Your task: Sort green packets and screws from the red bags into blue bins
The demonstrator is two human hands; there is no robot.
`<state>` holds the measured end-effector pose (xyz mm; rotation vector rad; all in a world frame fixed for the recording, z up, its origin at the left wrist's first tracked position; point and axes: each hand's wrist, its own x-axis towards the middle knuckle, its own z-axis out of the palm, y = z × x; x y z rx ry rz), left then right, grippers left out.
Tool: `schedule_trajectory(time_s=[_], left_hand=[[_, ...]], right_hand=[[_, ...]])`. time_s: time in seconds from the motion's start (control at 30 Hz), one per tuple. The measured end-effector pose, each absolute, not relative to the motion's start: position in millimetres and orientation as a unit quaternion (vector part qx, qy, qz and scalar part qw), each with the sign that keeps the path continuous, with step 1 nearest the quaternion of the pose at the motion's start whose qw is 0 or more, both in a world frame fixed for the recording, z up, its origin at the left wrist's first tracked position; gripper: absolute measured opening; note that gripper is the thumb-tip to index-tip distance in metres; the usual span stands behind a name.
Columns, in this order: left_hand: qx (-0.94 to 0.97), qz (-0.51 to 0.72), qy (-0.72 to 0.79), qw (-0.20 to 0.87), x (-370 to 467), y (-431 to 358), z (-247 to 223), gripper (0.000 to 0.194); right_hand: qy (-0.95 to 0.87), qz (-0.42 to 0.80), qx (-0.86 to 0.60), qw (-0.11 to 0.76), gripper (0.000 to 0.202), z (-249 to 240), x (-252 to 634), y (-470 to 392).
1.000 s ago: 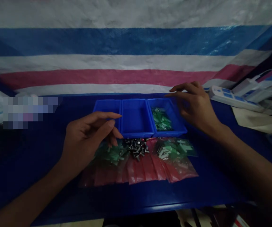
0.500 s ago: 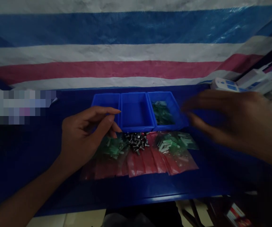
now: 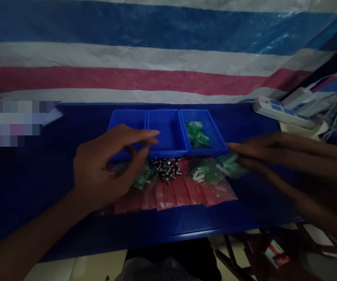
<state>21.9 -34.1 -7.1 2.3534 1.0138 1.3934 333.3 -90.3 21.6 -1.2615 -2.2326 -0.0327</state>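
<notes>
My left hand (image 3: 104,164) hovers over the front of the left and middle blue bins, its thumb and fingers apart with nothing between them. Below its fingertips, a pile of small dark-headed screws (image 3: 168,169) lies on red plastic bags (image 3: 177,193). My right hand (image 3: 297,164) is at the right, its fingertips pinched at a small clear packet with green contents (image 3: 231,166); motion blurs both. Beside that packet are clear bags with pale metal pins (image 3: 199,173). More green packets (image 3: 140,179) lie partly hidden under my left hand.
Three blue bins stand in a row: the left bin (image 3: 129,113), the middle bin (image 3: 164,113) and the right bin (image 3: 219,134), with green packets (image 3: 197,134) inside the right one. A white power strip (image 3: 276,109) with cables lies far right. Striped sheeting (image 3: 156,58) hangs behind.
My right hand has come down and inward to the packet at the right end of the row, which has shifted slightly. My left hand stays over the bins. The view has moved a little.
</notes>
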Motion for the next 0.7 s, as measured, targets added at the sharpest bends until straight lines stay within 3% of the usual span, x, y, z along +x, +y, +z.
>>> schedule_trajectory(time_s=[0.1, 0.17, 0.3, 0.4, 0.47, 0.57, 0.63, 0.7], left_hand=[[0.846, 0.455, 0.276, 0.019, 21.8, -37.1, -5.3, 0.042], [0.858, 0.444, 0.257, -0.008, 19.3, -38.6, -1.4, 0.036], [0.847, 0.462, 0.263, 0.021, 13.5, -38.7, 6.8, 0.018], [0.782, 0.516, 0.340, 0.074, 13.8, -37.2, 5.6, 0.009], [0.732, 0.552, 0.368, 0.155, 15.6, -35.5, 1.5, 0.007], [0.668, 0.551, 0.369, 0.340, 18.0, -32.6, -5.2, 0.009], [0.636, 0.526, 0.370, 0.426, 18.8, -31.4, -7.9, 0.008], [0.632, 0.495, 0.375, 0.463, 19.0, -31.1, -8.6, 0.007]], right_hand=[[-0.783, 0.205, -0.440, 0.390, 0.025, 30.4, 299.3, -66.5], [-0.730, 0.371, -0.404, 0.408, 0.022, 29.9, 276.0, -47.2], [-0.694, 0.442, -0.350, 0.448, 0.008, 22.7, 246.2, -24.3], [-0.695, 0.402, -0.312, 0.508, 0.009, 13.2, 241.1, -25.3], [-0.720, 0.323, -0.297, 0.537, 0.031, 6.4, 244.4, -29.4], [-0.805, 0.126, -0.309, 0.490, 0.055, 0.2, 254.8, -33.1], [-0.839, 0.009, -0.314, 0.443, 0.050, -0.1, 261.4, -33.1], [-0.837, -0.078, -0.294, 0.454, 0.039, 1.5, 265.7, -32.2]])
